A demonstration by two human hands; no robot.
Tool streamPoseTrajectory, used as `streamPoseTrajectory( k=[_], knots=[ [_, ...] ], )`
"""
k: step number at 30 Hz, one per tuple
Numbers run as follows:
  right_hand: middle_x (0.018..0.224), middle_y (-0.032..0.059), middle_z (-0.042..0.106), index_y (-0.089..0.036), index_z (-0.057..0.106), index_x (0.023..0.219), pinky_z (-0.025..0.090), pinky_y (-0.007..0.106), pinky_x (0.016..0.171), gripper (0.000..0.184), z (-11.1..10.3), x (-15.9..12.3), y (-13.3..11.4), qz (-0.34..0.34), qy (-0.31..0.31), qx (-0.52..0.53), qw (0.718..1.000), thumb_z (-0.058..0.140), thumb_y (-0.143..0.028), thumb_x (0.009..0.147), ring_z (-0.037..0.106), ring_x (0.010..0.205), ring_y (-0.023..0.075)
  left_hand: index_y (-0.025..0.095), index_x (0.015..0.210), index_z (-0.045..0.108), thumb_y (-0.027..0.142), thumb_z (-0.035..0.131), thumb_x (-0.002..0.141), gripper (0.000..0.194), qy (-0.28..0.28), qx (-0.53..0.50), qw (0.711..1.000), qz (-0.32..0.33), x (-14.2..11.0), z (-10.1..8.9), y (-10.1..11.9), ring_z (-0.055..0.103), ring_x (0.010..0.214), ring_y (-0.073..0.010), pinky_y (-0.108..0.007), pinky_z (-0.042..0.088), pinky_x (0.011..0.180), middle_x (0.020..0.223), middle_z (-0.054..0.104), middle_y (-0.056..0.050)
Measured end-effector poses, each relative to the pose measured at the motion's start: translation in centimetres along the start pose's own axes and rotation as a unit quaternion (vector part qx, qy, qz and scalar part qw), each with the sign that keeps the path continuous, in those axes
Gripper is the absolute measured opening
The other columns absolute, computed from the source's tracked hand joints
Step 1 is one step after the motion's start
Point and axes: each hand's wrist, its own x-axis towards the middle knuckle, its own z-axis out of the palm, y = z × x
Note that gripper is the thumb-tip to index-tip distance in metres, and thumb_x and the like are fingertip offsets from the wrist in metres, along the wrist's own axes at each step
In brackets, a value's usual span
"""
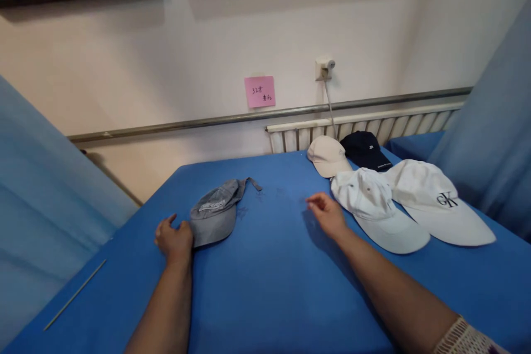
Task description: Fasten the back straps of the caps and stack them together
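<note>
A grey cap point(215, 214) lies flattened on the blue table point(269, 276), its strap trailing toward the wall. My left hand point(174, 239) rests at the cap's brim, fingers curled against its edge. My right hand point(327, 213) hovers low over the cloth with loosely bent fingers and holds nothing. It is just left of a white cap point(373, 204). Another white cap with black letters point(435, 199) overlaps that one on the right.
A beige cap point(328, 156) and a dark navy cap point(365, 149) sit at the table's far edge by a radiator point(373, 127). A thin stick point(74, 294) lies at the left edge. Blue curtains hang on both sides.
</note>
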Motion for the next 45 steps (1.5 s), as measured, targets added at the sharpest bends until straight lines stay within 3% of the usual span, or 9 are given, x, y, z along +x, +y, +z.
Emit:
streamPoseTrajectory(
  k=[4, 7, 12, 17, 22, 27, 35, 41, 45],
  knots=[
    [0.125, 0.018, 0.056, -0.016, 0.056, 0.109, 0.035, 0.05, 0.098, 0.032, -5.9, 2.4, -1.7, -0.14, 0.276, -0.281, 0.908, 0.053, -0.024, 0.078, 0.048, 0.119, 0.0326, 0.015, 0.104, 0.064, 0.026, 0.053, 0.076, 0.032, 0.037, 0.046, 0.989, 0.137, -2.5, 0.4, 2.9, 0.043, 0.128, -0.0313, -0.05, 0.025, 0.11, 0.132, 0.053, -0.015],
    [0.137, 0.0266, 0.043, -0.01, 0.046, 0.129, 0.029, 0.058, 0.097, 0.058, -8.6, 3.0, -1.6, -0.084, 0.361, -0.418, 0.829, 0.058, -0.023, 0.074, 0.039, 0.126, 0.0414, 0.018, 0.101, 0.064, 0.025, 0.051, 0.078, 0.027, -0.035, 0.007, 0.966, 0.255, -5.8, 1.5, 5.2, 0.047, 0.125, -0.0296, -0.05, 0.026, 0.11, 0.128, 0.057, -0.013],
    [0.087, 0.0198, 0.068, -0.01, 0.059, 0.116, 0.038, 0.047, 0.084, 0.039, -9.3, 3.1, 0.5, -0.048, 0.234, -0.513, 0.824, 0.047, -0.01, 0.078, 0.062, 0.087, 0.0312, 0.021, 0.102, 0.065, 0.021, 0.053, 0.08, 0.025, -0.223, -0.058, 0.911, 0.343, -11.8, 3.7, 7.4, 0.048, 0.122, -0.0288, -0.05, 0.035, 0.105, 0.127, 0.057, -0.012],
    [0.094, 0.0136, 0.07, -0.017, 0.065, 0.102, 0.039, 0.043, 0.087, 0.029, -8.4, 3.2, 0.0, -0.116, 0.164, -0.465, 0.862, 0.044, -0.013, 0.083, 0.062, 0.089, 0.0274, 0.022, 0.105, 0.065, 0.016, 0.051, 0.081, 0.028, -0.349, -0.088, 0.857, 0.369, -14.4, 4.9, 7.6, 0.049, 0.121, -0.0267, -0.05, 0.037, 0.104, 0.127, 0.057, -0.01],
    [0.094, 0.0061, 0.07, -0.022, 0.065, 0.096, 0.042, 0.038, 0.089, 0.021, -6.0, 1.8, -2.3, -0.262, 0.07, -0.268, 0.924, 0.046, -0.02, 0.087, 0.062, 0.093, 0.0229, 0.021, 0.124, 0.054, 0.015, 0.05, 0.082, 0.043, -0.344, -0.09, 0.864, 0.357, -14.7, 5.1, 7.9, 0.046, 0.127, -0.0255, -0.049, 0.033, 0.109, 0.134, 0.053, -0.011],
    [0.094, 0.0033, 0.07, -0.024, 0.065, 0.094, 0.047, 0.033, 0.081, 0.015, -3.9, 0.1, -3.3, -0.236, 0.046, -0.122, 0.963, 0.052, -0.027, 0.088, 0.064, 0.09, 0.021, 0.022, 0.134, 0.046, 0.013, 0.052, 0.079, 0.056, -0.344, -0.091, 0.864, 0.356, -15.3, 5.1, 8.9, 0.039, 0.134, -0.0261, -0.049, 0.028, 0.112, 0.142, 0.046, -0.012],
    [0.108, 0.01, 0.066, -0.023, 0.065, 0.099, 0.041, 0.046, 0.096, 0.022, -2.4, -0.5, -2.2, -0.282, 0.106, -0.202, 0.932, 0.05, -0.018, 0.084, 0.059, 0.106, 0.027, 0.025, 0.123, 0.057, 0.01, 0.052, 0.078, 0.048, -0.36, -0.044, 0.851, 0.381, -15.1, 6.2, 8.4, 0.046, 0.123, -0.0286, -0.051, 0.031, 0.107, 0.131, 0.057, -0.009],
    [0.102, 0.0056, 0.068, -0.028, 0.065, 0.106, 0.047, 0.037, 0.086, 0.028, -0.3, -3.1, -3.3, -0.255, -0.201, -0.145, 0.935, 0.053, -0.017, 0.083, 0.062, 0.092, 0.0228, 0.023, 0.119, 0.061, 0.013, 0.056, 0.077, 0.044, -0.376, -0.026, 0.855, 0.358, -14.6, 7.9, 8.7, 0.052, 0.113, -0.03, -0.048, 0.037, 0.099, 0.117, 0.064, -0.011],
    [0.111, 0.008, 0.067, -0.025, 0.063, 0.111, 0.041, 0.044, 0.094, 0.034, 0.2, -2.0, -1.8, -0.19, -0.217, -0.242, 0.927, 0.062, -0.018, 0.077, 0.058, 0.103, 0.0282, 0.022, 0.114, 0.064, 0.017, 0.062, 0.076, 0.039, -0.38, -0.036, 0.853, 0.355, -14.4, 8.1, 9.0, 0.057, 0.101, -0.0289, -0.047, 0.039, 0.095, 0.105, 0.068, -0.01]
  ],
)
